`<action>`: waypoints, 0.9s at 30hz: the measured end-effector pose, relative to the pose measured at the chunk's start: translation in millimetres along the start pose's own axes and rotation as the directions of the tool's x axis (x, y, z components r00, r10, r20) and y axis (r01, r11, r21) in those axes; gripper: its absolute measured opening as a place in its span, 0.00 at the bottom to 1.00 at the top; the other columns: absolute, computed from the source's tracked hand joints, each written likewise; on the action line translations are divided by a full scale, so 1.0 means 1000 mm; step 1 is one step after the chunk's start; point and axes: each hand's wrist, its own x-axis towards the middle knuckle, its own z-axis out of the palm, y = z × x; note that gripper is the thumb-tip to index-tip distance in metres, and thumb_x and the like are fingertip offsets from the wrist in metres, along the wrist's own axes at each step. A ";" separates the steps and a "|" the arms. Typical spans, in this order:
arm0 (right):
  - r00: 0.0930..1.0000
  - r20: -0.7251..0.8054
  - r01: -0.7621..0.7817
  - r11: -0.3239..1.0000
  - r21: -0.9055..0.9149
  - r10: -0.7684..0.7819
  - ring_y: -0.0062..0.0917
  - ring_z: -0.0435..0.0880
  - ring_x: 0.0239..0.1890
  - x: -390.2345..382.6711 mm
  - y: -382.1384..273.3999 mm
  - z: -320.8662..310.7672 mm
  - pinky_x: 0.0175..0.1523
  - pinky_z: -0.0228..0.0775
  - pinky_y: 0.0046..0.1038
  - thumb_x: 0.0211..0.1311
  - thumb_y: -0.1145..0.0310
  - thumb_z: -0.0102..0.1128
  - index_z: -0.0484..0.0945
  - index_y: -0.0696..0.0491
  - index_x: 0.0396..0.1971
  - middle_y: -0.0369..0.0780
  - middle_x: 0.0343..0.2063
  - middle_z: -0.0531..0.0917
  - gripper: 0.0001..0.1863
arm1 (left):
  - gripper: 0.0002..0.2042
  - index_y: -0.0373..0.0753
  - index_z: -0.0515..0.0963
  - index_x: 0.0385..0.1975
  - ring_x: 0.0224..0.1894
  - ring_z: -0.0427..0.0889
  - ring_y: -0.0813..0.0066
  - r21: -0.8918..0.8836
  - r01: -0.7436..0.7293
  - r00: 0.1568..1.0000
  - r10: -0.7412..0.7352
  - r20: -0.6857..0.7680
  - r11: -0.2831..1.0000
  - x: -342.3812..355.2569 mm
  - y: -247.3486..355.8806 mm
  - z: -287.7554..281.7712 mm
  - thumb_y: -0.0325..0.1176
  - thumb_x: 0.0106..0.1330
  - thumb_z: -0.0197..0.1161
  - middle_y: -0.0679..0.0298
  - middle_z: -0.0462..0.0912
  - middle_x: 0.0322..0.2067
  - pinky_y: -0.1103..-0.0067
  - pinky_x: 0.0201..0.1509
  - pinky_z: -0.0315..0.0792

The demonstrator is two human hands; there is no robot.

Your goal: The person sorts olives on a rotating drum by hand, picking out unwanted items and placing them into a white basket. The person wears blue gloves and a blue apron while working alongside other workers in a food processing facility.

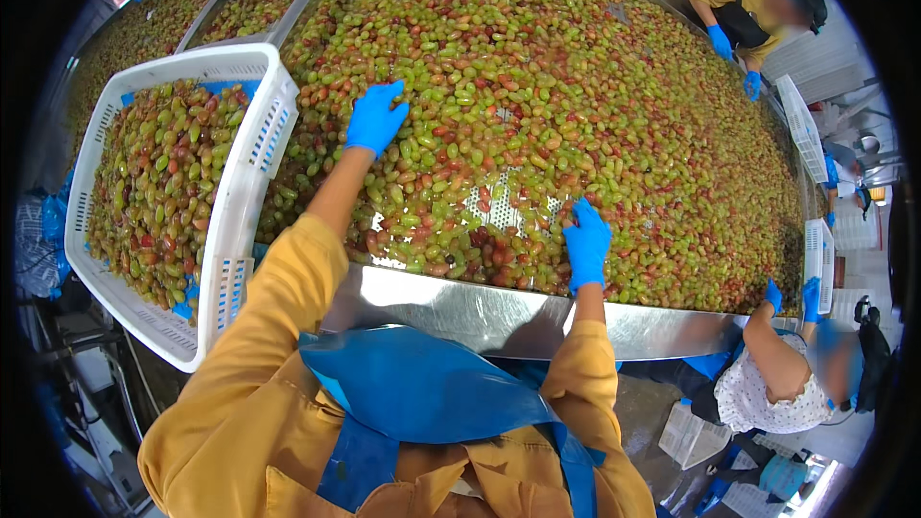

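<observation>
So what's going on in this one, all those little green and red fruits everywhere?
A person in blue gloves leans over a big perforated metal table heaped with green and red grape-like fruit. The left hand and the right hand both rest spread on the fruit near the table's front edge, where a bare patch of the perforated surface shows. A white plastic crate, also full of fruit, sits at the person's left. Other gloved workers stand around the table.

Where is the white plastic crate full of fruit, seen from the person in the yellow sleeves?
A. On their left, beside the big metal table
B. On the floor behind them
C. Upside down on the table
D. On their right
A: the white crate sits by the left hand, at the metal table's edge.
</observation>
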 end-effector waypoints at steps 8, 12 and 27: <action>0.991 -0.126 -0.042 0.995 0.086 0.053 0.35 0.69 0.59 -0.037 -0.006 -0.006 0.69 0.45 0.43 0.48 0.70 0.63 0.76 0.51 0.50 0.41 0.57 0.72 0.24 | 0.12 0.44 0.79 0.40 0.41 0.78 0.56 0.407 -0.131 0.948 -0.006 0.319 0.904 0.056 0.006 0.010 0.41 0.61 0.61 0.55 0.76 0.42 0.64 0.43 0.76; 0.983 -0.182 0.072 0.892 0.445 0.012 0.35 0.72 0.57 -0.042 -0.074 -0.003 0.62 0.60 0.34 0.48 0.73 0.63 0.75 0.55 0.49 0.45 0.53 0.75 0.24 | 0.15 0.39 0.82 0.37 0.41 0.81 0.72 -0.452 0.110 0.977 -0.012 0.213 0.885 0.015 0.022 0.002 0.44 0.59 0.64 0.60 0.83 0.41 0.75 0.43 0.75; 0.929 0.365 -0.097 0.913 0.397 -0.060 0.40 0.82 0.36 -0.074 -0.161 0.064 0.39 0.73 0.35 0.56 0.56 0.59 0.76 0.52 0.44 0.46 0.34 0.82 0.20 | 0.13 0.42 0.81 0.35 0.42 0.78 0.65 -0.252 -0.258 0.694 0.361 0.623 0.933 -0.110 0.054 0.023 0.43 0.59 0.60 0.60 0.80 0.38 0.74 0.45 0.71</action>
